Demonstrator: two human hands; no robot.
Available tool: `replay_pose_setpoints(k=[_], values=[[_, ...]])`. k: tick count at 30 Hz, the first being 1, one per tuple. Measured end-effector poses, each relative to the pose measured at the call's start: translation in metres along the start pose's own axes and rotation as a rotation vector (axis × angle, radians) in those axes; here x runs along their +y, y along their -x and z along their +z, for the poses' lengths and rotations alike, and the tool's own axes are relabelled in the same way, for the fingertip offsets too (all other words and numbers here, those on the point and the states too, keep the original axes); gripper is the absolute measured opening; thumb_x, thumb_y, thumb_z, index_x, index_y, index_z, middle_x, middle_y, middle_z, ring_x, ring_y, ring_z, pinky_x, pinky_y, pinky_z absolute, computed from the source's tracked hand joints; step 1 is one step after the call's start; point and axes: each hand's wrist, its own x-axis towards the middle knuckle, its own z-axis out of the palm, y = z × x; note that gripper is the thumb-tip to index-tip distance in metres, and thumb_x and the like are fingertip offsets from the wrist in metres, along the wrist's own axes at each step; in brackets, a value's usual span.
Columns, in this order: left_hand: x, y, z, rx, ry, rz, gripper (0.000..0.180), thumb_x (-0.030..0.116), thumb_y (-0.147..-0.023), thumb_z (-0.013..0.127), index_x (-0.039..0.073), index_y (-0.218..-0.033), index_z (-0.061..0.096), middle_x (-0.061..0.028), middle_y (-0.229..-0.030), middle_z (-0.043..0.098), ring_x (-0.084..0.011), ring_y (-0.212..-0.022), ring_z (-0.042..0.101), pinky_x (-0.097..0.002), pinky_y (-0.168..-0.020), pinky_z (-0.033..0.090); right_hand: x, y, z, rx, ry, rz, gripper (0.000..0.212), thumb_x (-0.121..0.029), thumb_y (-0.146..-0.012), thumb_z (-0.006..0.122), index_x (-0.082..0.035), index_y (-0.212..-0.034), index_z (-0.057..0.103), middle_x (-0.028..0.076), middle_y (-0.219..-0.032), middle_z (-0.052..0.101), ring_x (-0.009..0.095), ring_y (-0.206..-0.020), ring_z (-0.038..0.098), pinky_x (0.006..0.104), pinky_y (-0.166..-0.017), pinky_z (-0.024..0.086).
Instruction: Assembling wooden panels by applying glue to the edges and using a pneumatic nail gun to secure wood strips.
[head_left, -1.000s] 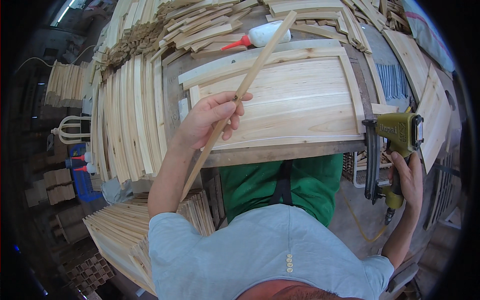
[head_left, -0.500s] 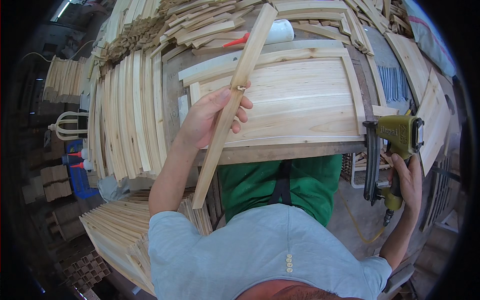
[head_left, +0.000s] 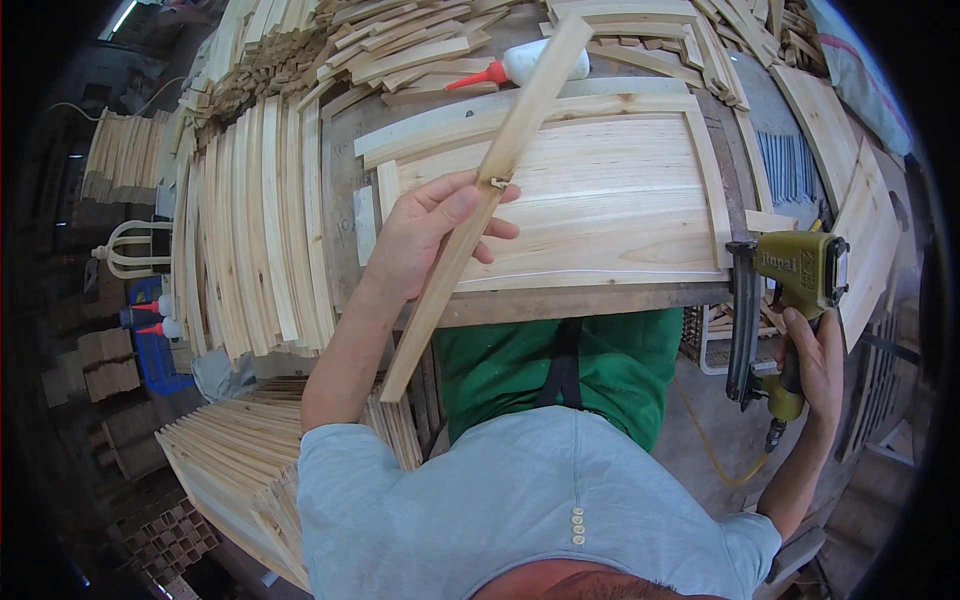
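My left hand (head_left: 440, 225) is closed around a long narrow wooden strip (head_left: 530, 110), which slants from lower left to upper right above the bench. A dark, chipped knot marks the strip close to my fingers. Beneath it lies a flat wooden panel (head_left: 610, 210) with strips along its left, far and right edges. At the right, my right hand (head_left: 818, 365) grips the handle of an olive-green pneumatic nail gun (head_left: 800, 265), held beside the bench's right end. A yellow air hose (head_left: 715, 455) hangs from the gun's lower end.
A white glue bottle (head_left: 550, 62) with a red nozzle lies behind the panel. Rows of wooden strips (head_left: 255, 220) stand at the left, with more piled (head_left: 400, 45) at the back. Staple sticks (head_left: 785, 165) lie at the right. Stacked panels (head_left: 235, 470) stand at lower left.
My left hand has moved slightly right, and the strip's upper end has swung right while its lower end shifted left and up. The nail gun stays where it was.
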Motion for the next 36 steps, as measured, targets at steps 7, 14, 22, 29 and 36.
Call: replay_pose_setpoints(k=[7,14,22,29,36], values=[[-0.005,0.003,0.008,0.124,-0.19,0.076,0.03,0.013,-0.091,0.062,-0.002,-0.115,0.053,-0.0109,-0.105,0.065,-0.016,-0.083,0.066,-0.0246,-0.063,0.052,-0.001,0.001,0.002,0.017,-0.003,-0.036,0.029,-0.025,-0.094,0.06,0.002,-0.103,0.052,0.007,-0.087,0.061,0.009,-0.056,0.052,0.0237,-0.048,0.042],[-0.01,0.009,0.008,0.202,-0.731,0.207,0.034,0.01,-0.08,0.072,0.005,-0.11,0.055,-0.005,-0.082,0.061,-0.0113,-0.068,0.057,-0.0248,-0.062,0.045,0.001,0.0,0.0,0.019,0.009,-0.014,0.029,-0.024,-0.094,0.06,0.002,-0.103,0.052,0.007,-0.087,0.061,0.009,-0.056,0.052,0.0232,-0.048,0.042],[-0.009,0.01,0.008,0.223,-0.837,0.247,0.037,0.01,-0.079,0.073,0.006,-0.11,0.054,-0.006,-0.081,0.061,-0.0125,-0.068,0.057,-0.0263,-0.063,0.046,-0.001,-0.001,0.001,0.001,0.002,-0.039,0.025,-0.021,-0.094,0.059,0.002,-0.102,0.052,0.007,-0.087,0.06,0.009,-0.057,0.052,0.0232,-0.048,0.042],[0.002,0.007,0.005,0.084,-0.05,0.083,0.032,0.02,-0.1,0.043,-0.002,-0.123,0.048,-0.0164,-0.11,0.062,-0.0203,-0.088,0.064,-0.0298,-0.071,0.054,-0.004,0.0,0.003,0.011,-0.012,-0.028,0.025,-0.021,-0.094,0.059,0.002,-0.101,0.052,0.007,-0.087,0.06,0.009,-0.057,0.052,0.0231,-0.048,0.042],[-0.008,0.003,-0.002,0.22,0.283,0.24,0.032,0.018,-0.102,0.037,-0.003,-0.125,0.045,-0.0209,-0.122,0.057,-0.0224,-0.1,0.062,-0.036,-0.083,0.054,-0.004,0.001,0.002,0.021,0.016,-0.022,0.025,-0.021,-0.094,0.059,0.003,-0.1,0.052,0.006,-0.077,0.059,0.009,-0.053,0.051,0.0233,-0.047,0.041]])
